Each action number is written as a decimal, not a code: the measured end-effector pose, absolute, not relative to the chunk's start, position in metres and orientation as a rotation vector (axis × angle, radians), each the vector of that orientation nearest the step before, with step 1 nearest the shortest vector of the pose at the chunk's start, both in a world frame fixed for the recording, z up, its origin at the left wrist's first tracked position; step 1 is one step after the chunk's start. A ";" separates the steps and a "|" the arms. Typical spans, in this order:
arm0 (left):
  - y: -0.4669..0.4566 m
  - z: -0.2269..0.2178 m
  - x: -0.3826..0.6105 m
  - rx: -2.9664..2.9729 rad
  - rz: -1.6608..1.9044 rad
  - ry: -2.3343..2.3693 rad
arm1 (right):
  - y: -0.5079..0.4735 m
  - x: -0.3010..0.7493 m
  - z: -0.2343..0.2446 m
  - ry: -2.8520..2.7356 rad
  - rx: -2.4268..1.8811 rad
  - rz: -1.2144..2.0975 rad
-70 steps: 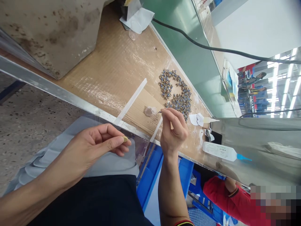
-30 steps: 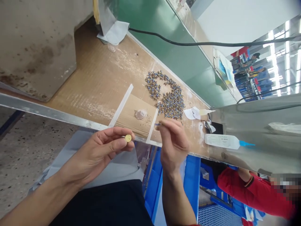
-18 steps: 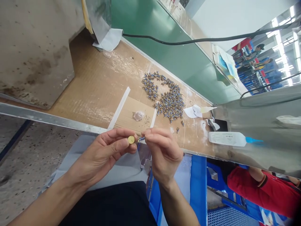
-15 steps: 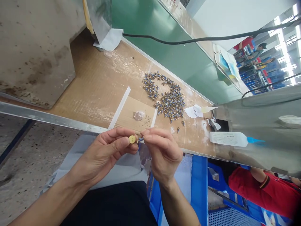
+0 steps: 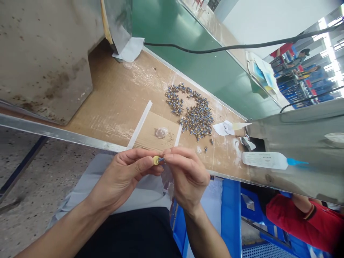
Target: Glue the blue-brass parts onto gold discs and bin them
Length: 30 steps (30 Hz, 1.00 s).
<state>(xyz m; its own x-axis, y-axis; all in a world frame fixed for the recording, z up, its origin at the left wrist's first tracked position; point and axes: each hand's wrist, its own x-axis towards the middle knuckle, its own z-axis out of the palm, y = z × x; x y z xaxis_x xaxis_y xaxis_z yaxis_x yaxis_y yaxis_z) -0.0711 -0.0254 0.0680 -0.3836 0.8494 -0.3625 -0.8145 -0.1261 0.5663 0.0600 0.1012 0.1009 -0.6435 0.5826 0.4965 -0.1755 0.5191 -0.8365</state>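
Between the thumb and fingers of my left hand (image 5: 134, 168) is a small round yellow disc (image 5: 156, 160). My right hand (image 5: 186, 172) pinches a tiny blue and brass-coloured part (image 5: 161, 159), which overlaps the disc's right side; whether it is seated in the disc I cannot tell. Both hands meet just off the table's near edge. Beyond them, on a cardboard piece (image 5: 143, 138) edged with white tape, sit a small clear blob (image 5: 161, 132) and scattered tiny bits (image 5: 171, 138). A pile of similar blue and brass parts (image 5: 199, 118) is spread farther back on the table.
On the right lie a white bottle with a blue nozzle (image 5: 264, 160), a pale nozzle tip (image 5: 240, 125) and paper scraps (image 5: 223, 128). A stained metal housing (image 5: 45, 61) stands at left. A black cable (image 5: 188, 49) crosses above. A person's red sleeve (image 5: 292, 218) shows at lower right.
The blue part in my right hand has come up against the yellow disc, which has turned somewhat. The whole view has shifted slightly.
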 end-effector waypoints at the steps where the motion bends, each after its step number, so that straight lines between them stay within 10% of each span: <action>1: -0.026 0.068 -0.071 0.056 1.775 0.848 | 0.101 0.060 0.101 -1.959 -0.333 1.190; 30: -0.024 0.083 -0.067 0.062 1.784 0.864 | 0.100 0.063 0.107 -2.047 -0.285 1.014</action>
